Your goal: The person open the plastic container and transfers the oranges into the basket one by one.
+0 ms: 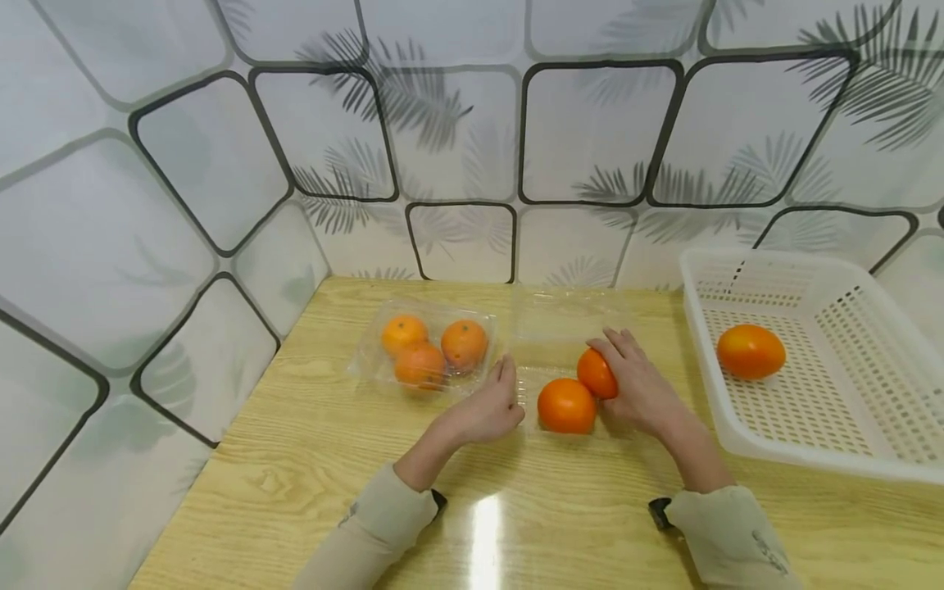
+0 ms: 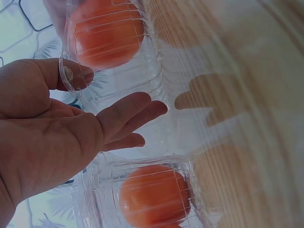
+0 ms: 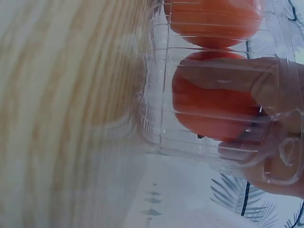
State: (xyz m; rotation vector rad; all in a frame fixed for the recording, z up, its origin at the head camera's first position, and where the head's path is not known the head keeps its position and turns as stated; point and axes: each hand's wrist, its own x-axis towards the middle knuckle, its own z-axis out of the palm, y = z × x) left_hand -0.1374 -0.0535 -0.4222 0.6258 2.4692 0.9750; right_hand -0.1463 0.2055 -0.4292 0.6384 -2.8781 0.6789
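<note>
An open clear plastic box (image 1: 546, 369) sits in the middle of the table. One smooth orange-red tomato (image 1: 565, 406) lies at its near side. My right hand (image 1: 643, 385) holds a second tomato (image 1: 596, 374) inside the box, beside the first; through the plastic wall the right wrist view shows fingers around this tomato (image 3: 211, 107). My left hand (image 1: 490, 407) is at the box's left edge. In the left wrist view its thumb overlaps the clear rim, while the other fingers (image 2: 126, 111) extend nearly straight alongside the wall. Nothing is gripped there.
To the left stands another clear box (image 1: 369, 360) with three orange fruits (image 1: 465, 344) under its lid. A white perforated basket (image 1: 704, 352) on the right contains one tomato (image 1: 751, 352). Patterned walls (image 1: 457, 123) bound the wooden table (image 1: 295, 467) behind and at left.
</note>
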